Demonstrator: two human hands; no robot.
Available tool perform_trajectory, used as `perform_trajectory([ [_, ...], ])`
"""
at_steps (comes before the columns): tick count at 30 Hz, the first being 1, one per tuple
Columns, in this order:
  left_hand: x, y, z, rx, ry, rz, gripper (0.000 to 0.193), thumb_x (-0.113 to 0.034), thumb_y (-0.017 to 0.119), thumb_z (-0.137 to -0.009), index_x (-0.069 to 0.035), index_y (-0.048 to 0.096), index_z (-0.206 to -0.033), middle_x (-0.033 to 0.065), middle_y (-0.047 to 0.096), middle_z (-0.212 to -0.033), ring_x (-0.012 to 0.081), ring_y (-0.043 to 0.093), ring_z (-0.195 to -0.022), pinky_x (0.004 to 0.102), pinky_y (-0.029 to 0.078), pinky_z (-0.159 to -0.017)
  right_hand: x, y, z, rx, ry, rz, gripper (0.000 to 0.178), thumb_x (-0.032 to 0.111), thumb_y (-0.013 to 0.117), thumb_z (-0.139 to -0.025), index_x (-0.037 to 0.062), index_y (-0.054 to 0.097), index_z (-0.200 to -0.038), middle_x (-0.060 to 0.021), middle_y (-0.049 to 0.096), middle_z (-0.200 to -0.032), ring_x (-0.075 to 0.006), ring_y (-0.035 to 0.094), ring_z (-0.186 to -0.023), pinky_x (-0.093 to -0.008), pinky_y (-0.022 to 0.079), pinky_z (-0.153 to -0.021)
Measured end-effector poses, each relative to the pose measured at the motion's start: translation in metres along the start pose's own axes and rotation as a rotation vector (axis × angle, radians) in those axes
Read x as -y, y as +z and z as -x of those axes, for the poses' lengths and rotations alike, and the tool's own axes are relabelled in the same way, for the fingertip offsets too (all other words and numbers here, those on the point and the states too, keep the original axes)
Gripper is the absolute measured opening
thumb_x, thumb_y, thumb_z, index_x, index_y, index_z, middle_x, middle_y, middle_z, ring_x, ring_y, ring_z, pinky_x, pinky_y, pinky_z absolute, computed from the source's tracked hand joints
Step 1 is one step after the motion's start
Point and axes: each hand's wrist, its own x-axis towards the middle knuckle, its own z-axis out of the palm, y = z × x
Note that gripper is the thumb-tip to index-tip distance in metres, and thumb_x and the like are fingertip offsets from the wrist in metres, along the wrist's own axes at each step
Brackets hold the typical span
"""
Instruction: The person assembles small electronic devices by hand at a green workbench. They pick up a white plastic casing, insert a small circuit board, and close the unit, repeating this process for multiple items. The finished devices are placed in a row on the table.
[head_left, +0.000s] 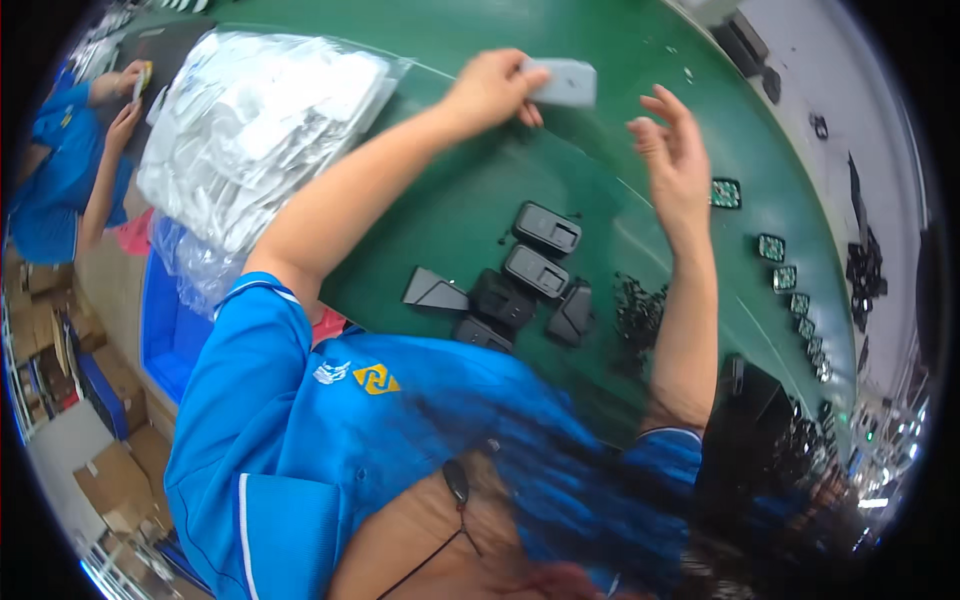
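One flat, light grey rectangular piece (pixel 565 83) with rounded corners is in the left hand, over the far part of the work surface. That surface, a broad, glossy green worktop (pixel 610 235), is the largest thing in view, its edge curving down along the right. At the far left, a co-worker in a blue shirt (pixel 60 215) has both hands raised together. Between the co-worker and the left forearm lies a bulky clear plastic bag (pixel 265 120), packed with white contents, with a bright blue plastic bin (pixel 165 330) below it.

The left hand (pixel 495 88) grips the grey piece at one end, thumb and fingers closed around it. The right hand (pixel 675 150) is raised, fingers wide and bent, well apart from the piece. Near the chest sits a close cluster of dark plastic casings (pixel 537 270), some wedge-shaped, two showing rectangular recesses. Small, squarish green circuit boards (pixel 771 247) form a curved line along the right, one just beside the right wrist. Smallest are the tiny black parts (pixel 640 305), heaped by the right forearm.
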Motion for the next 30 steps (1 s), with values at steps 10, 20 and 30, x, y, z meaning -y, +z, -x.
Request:
perform_trajectory([
  [10, 0.003, -0.048, -0.087, 0.223, -0.394, -0.273, 0.044, -0.038, 0.052, -0.094, 0.002, 0.048, -0.110, 0.0123, 0.068, -0.089, 0.0123, 0.064, -0.066, 0.0210, 0.054, -0.062, 0.013, -0.115, 0.152, -0.068, 0.350, 0.881, 0.037, 0.017, 0.072, -0.076, 0.0068, 0.061, -0.109, -0.0091, 0.059, -0.091, -0.0204, 0.057, -0.071, -0.0329, 0.048, -0.066],
  [20, -0.014, -0.055, -0.092, 0.168, -0.341, -0.834, 0.046, -0.043, 0.055, -0.091, 0.002, 0.052, -0.102, 0.0119, 0.065, -0.070, 0.0201, 0.061, -0.053, 0.0308, 0.048, -0.046, -0.006, -0.074, 0.199, -0.185, 0.289, 0.770, 0.015, 0.001, 0.062, -0.082, -0.0023, 0.057, -0.097, -0.0145, 0.057, -0.086, -0.0289, 0.057, -0.073, -0.0354, 0.048, -0.068],
  [30, -0.026, 0.088, 0.074, 0.103, 0.222, 0.126, 0.032, -0.035, 0.049, -0.096, -0.003, 0.052, -0.093, 0.0072, 0.058, -0.076, 0.0163, 0.060, -0.070, 0.0334, 0.052, -0.061, -0.067, -0.130, 0.209, -0.165, 0.299, 0.211, 0.026, 0.007, 0.066, -0.082, 0.0020, 0.060, -0.106, -0.0063, 0.065, -0.088, -0.0140, 0.061, -0.073, -0.0281, 0.051, -0.067],
])
